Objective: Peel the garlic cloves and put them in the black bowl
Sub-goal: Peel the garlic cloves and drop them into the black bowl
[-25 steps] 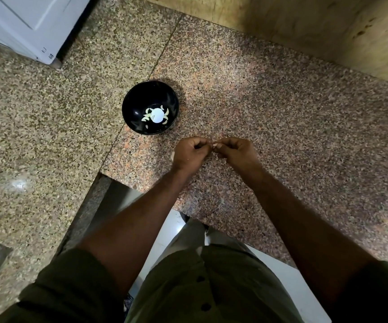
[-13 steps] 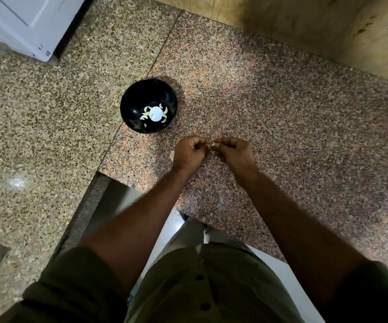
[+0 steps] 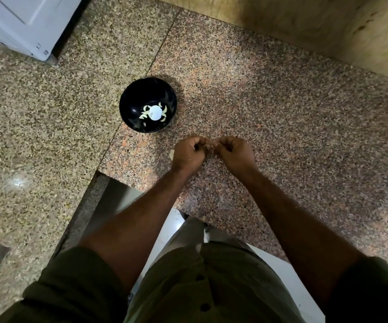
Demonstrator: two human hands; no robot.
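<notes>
- Both hands meet above the granite counter (image 3: pixel 281 117), just inside its near edge, fingertips almost touching.
- The left hand (image 3: pixel 189 152) is curled, thumb and forefinger pinching a small pale thing; the right hand (image 3: pixel 233 152) is curled the same way and pinches it from the other side.
- That thing is most likely a garlic clove (image 3: pixel 211 146), but only a pale sliver shows between the fingertips, so whether its skin is on or half off cannot be told.
- My reading of the hold: one hand steadies the clove while the other picks at the skin, so this is peeling and not yet dropping.
- The black bowl (image 3: pixel 128 99) stands on the counter just beyond the left hand, straddling the seam between two slabs; that closeness probably keeps each drop short.
- Inside it lie peeled cloves (image 3: pixel 143 116) ringed round a bright white glare at the bottom; I count about seven, though the glare may hide more.
- One pale scrap (image 3: pixel 172 154) lies on the counter against the left hand's outer side, clove or skin I cannot say.
- One bowl, two hands, one clove in work.
- A white appliance (image 3: pixel 23 22) stands at the far left corner.
</notes>
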